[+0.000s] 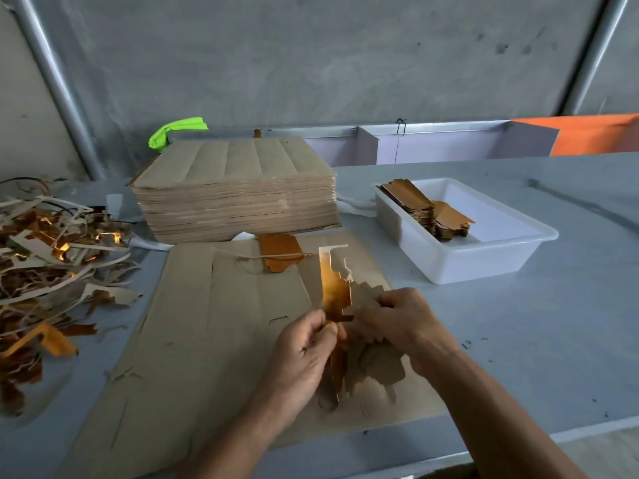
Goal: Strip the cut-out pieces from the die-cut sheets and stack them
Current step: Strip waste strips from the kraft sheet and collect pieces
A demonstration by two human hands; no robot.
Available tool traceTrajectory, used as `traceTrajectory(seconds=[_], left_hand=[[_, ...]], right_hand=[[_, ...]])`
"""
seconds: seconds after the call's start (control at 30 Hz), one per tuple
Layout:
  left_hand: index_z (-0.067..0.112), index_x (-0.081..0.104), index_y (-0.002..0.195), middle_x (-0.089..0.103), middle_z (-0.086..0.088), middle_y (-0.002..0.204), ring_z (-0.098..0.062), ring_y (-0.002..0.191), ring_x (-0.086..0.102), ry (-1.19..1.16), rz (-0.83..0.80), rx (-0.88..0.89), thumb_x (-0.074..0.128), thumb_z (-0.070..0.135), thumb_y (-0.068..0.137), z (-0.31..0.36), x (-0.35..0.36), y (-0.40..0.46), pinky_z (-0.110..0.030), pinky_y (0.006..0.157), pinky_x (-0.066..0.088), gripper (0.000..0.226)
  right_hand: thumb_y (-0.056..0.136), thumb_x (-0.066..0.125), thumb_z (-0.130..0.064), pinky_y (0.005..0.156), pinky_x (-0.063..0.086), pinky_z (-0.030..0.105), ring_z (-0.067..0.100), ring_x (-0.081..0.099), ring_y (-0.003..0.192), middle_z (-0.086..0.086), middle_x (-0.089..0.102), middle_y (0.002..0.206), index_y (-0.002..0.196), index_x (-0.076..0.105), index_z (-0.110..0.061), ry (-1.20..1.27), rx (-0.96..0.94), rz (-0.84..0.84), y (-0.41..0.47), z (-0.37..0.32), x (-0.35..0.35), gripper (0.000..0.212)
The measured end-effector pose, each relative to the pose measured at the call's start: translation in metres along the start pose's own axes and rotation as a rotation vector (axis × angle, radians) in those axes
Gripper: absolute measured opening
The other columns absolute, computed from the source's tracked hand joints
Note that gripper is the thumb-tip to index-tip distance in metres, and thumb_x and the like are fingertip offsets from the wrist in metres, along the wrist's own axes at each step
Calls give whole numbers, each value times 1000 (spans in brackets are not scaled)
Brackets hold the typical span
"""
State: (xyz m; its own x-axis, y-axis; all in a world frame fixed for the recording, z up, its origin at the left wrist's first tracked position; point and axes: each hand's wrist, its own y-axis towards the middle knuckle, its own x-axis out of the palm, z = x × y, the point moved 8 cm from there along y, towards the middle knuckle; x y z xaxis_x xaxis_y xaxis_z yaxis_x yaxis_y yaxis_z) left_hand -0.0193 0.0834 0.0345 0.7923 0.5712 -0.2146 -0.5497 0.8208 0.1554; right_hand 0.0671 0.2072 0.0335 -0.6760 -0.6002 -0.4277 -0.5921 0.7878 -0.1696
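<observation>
While grey: table (518, 305) (concrete wall (311, 46) behind)

Two bare forearms — no sleeves, gloves, rings or watch.

- One tall stack of die-cut sheets (238, 188)
- One white tray (484, 257)
- Two hands: left (304, 354), right (404, 323)
- One scrap heap (52, 257)
</observation>
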Motion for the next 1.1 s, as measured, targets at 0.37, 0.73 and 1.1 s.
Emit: traceTrajectory(seconds=[0.37,0.73,1.1], left_hand=[[16,51,101,55,4,75,-6,63,53,165,559,-241,46,15,98,-43,-79,27,-14,48,36,6],[31,7,151,-7,-4,159,-25,146,-5,1060,-282,-150,48,31,94,-49,13,60,-43,116,8,71],[19,44,130,43,-3,131,-20,123,37,1225,-148,-28,31,44,99,-46,13,65,-39,106,31,42]], right_hand=[[79,64,8,70,55,40,31,62,69,21,66,81,90,65,1,252,287,-12,1,48,-29,14],[86,68,-21,62,54,30,22,64,83,9,64,93,99,59,-16,116,208,-110,10,33,-3,17],[87,64,-8,53,51,32,27,62,81,11,62,96,95,58,-13,107,118,179,5,43,-44,11]])
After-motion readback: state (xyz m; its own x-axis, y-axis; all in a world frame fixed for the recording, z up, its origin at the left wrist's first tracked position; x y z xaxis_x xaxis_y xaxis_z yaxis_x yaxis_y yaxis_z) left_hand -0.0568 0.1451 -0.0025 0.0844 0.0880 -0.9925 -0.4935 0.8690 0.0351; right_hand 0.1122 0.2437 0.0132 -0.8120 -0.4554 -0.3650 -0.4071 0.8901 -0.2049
